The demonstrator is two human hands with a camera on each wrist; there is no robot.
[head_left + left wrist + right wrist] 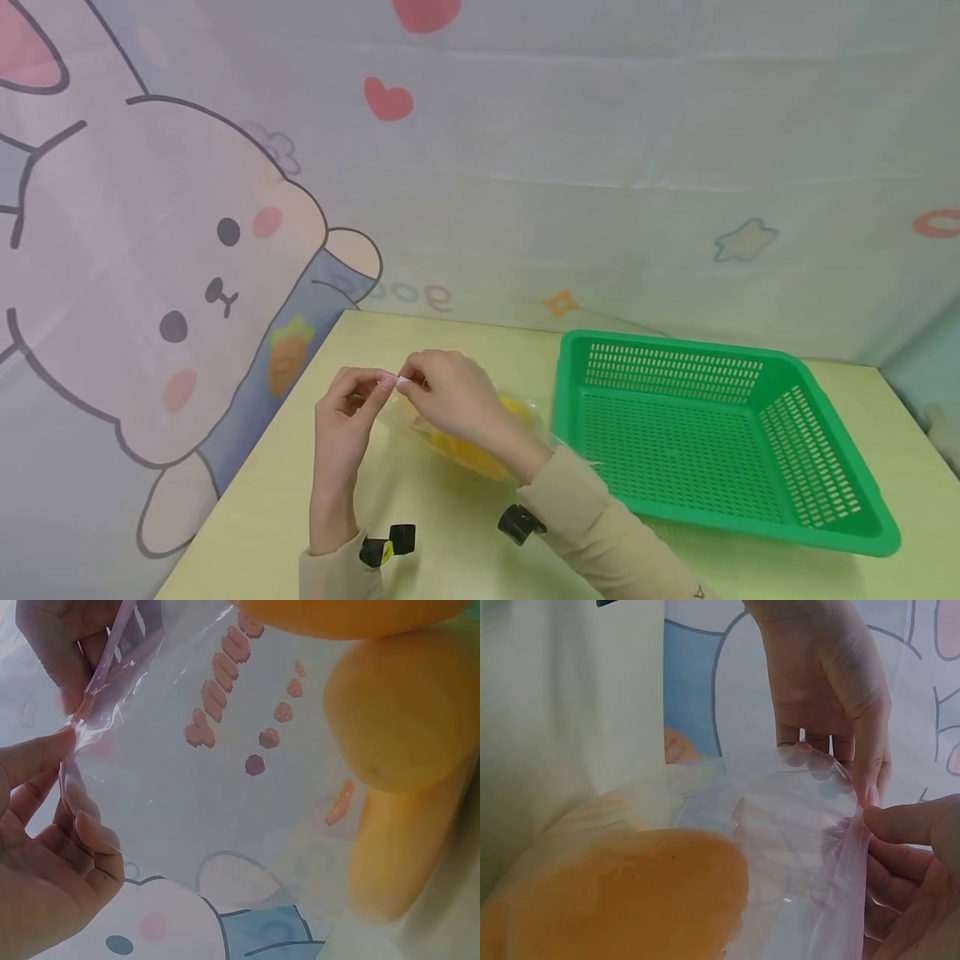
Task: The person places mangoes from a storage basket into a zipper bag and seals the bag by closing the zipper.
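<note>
A clear plastic zip bag (172, 802) with a pink top edge (859, 892) and small printed pictures is held up between both hands. My left hand (341, 433) pinches that pink edge between thumb and fingers. Right beside it, my right hand (453, 396) pinches the same edge, its fingertips close against the left ones. Inside the bag are smooth, rounded yellow-orange things (405, 712), one of them long; their kind is unclear. In the head view, the right hand and forearm hide part of the bag.
A green slotted plastic basket (885, 533) stands on the pale yellow table (442, 542), to the right of the bag. Behind the table hangs a cloth (570, 142) printed with a rabbit, hearts and stars. Black bands sit at both wrists.
</note>
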